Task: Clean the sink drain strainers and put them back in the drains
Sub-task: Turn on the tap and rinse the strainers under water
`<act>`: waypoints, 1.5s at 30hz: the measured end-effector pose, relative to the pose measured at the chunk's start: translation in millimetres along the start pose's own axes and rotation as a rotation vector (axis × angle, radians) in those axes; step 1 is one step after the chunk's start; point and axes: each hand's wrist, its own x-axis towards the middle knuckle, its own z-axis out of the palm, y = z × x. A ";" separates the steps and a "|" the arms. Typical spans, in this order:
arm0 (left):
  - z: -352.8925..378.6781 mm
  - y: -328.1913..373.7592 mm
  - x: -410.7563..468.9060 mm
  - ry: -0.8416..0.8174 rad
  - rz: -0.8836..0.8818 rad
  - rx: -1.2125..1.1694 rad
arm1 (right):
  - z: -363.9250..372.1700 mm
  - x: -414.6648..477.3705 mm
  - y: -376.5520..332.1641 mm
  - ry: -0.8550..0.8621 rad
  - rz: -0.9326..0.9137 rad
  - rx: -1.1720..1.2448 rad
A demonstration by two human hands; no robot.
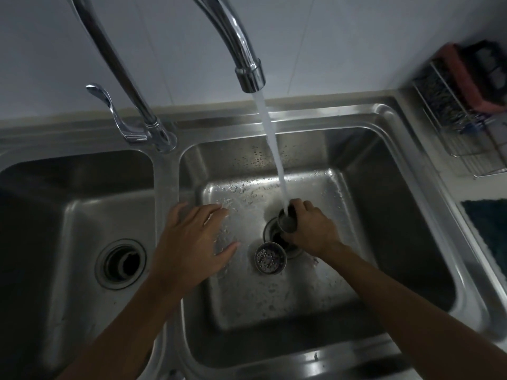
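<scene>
My right hand (311, 231) grips a steel drain strainer (287, 222) and holds it under the running water stream (274, 149), just above the right basin's open drain (277, 238). A second strainer (270, 258), a perforated steel cup, stands upright on the basin floor just left of that drain. My left hand (192, 239) hovers with fingers spread over the left part of the right basin, holding nothing. The left basin's drain (120, 264) is open, with no strainer in it.
The double steel sink has a divider ridge (164, 187) between the basins. A tall tap (241, 45) arcs over the right basin, its lever (109, 111) at the back left. A wire rack (461, 116) with sponges sits at the back right. A dark cloth (491, 229) lies at the right.
</scene>
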 end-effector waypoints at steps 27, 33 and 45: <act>3.9 -2.1 0.0 0.030 0.013 -0.008 | -36.7 -4.6 2.9 0.025 -0.132 -0.062; 6.2 -4.5 -0.1 0.039 0.024 -0.004 | -30.8 -14.0 -7.4 0.061 -0.242 -0.062; 1.8 -2.6 0.6 0.016 0.027 -0.007 | -26.5 -19.9 3.8 0.059 -0.185 -0.070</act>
